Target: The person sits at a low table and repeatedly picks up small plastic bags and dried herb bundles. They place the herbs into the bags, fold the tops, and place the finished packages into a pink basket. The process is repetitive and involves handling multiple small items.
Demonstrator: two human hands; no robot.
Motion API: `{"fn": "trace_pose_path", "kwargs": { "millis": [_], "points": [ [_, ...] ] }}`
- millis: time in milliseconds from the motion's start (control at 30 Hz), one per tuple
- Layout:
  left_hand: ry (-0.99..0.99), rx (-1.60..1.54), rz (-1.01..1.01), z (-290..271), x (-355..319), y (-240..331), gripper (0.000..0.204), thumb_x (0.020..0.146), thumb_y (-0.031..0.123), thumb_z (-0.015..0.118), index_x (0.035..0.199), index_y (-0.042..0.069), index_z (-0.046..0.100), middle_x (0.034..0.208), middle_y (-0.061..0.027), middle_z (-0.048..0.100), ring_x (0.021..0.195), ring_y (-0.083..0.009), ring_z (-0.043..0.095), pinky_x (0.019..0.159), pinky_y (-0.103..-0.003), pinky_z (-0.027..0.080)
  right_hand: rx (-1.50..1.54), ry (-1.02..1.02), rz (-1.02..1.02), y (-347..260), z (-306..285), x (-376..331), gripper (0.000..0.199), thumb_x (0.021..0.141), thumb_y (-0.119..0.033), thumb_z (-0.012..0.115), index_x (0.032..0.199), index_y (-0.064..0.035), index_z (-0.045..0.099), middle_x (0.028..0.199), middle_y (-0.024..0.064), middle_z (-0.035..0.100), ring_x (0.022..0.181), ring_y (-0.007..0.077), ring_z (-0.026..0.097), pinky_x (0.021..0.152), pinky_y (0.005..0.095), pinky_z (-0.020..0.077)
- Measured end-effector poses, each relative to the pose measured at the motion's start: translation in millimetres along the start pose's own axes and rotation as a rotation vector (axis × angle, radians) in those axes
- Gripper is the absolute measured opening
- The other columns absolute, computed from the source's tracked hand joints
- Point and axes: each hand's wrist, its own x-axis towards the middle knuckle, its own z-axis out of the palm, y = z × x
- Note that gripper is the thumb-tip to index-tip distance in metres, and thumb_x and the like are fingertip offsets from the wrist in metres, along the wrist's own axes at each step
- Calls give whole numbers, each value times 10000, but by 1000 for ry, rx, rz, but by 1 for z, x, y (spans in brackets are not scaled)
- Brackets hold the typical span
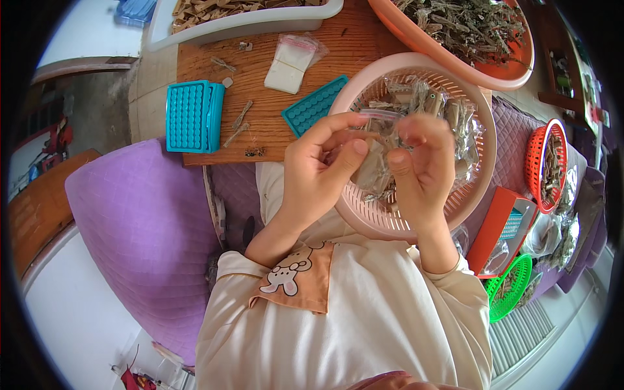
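Above the basket, my left hand is closed, thumb against fingers, on a small clear zip bag. The bag's pinkish zip strip shows at the top, level with the fingertips. My right hand is at the bag's right side, fingers curled and thumb raised. Motion blurs its fingertips, so its grip cannot be made out. Below both hands stands a round pink plastic basket, holding several filled clear packets. Part of the packets is hidden behind my hands.
On the wooden table are stacked teal trays, another teal tray, flat clear bags and dried twigs. A white bin and orange basin stand behind. Right: red basket, orange box, green basket.
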Motion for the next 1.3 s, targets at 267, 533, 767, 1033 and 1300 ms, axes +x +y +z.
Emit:
{"fn": "trace_pose_path", "kwargs": {
  "millis": [267,533,767,1033,1300],
  "points": [
    [116,15,181,1,2,-13,263,807,136,622,1018,3,538,850,-47,639,589,-1,474,477,-145,334,20,-220,490,-6,6,-4,368,897,-254,476,1112,41,517,712,91,613,633,81,523,599,233,442],
    [126,864,1018,-11,11,4,253,639,43,690,882,37,621,969,-70,622,527,-105,559,457,-194,444,-87,-324,352,-10,3,-5,285,882,-150,475,1090,37,525,837,172,620,681,209,617,592,269,469],
    [-134,939,828,-13,9,9,191,634,-21,647,804,64,659,876,-49,638,607,-163,611,501,-248,488,-523,-484,-99,-15,-9,-5,246,711,-53,573,948,10,553,870,124,606,709,258,592,617,326,488],
    [353,581,482,-53,47,0,43,755,5,569,778,36,586,837,-66,623,579,-66,496,508,-184,396,-353,-550,9,-28,-25,-5,229,706,-28,571,932,3,581,887,112,604,741,230,595,629,314,483],
    [-316,-131,380,-26,13,-10,62,749,25,414,718,25,468,609,-47,480,515,-93,385,473,-216,311,-24,-158,190,-16,-25,-4,295,861,-223,522,1031,3,605,781,67,557,731,125,526,645,216,389]
  ]
}}
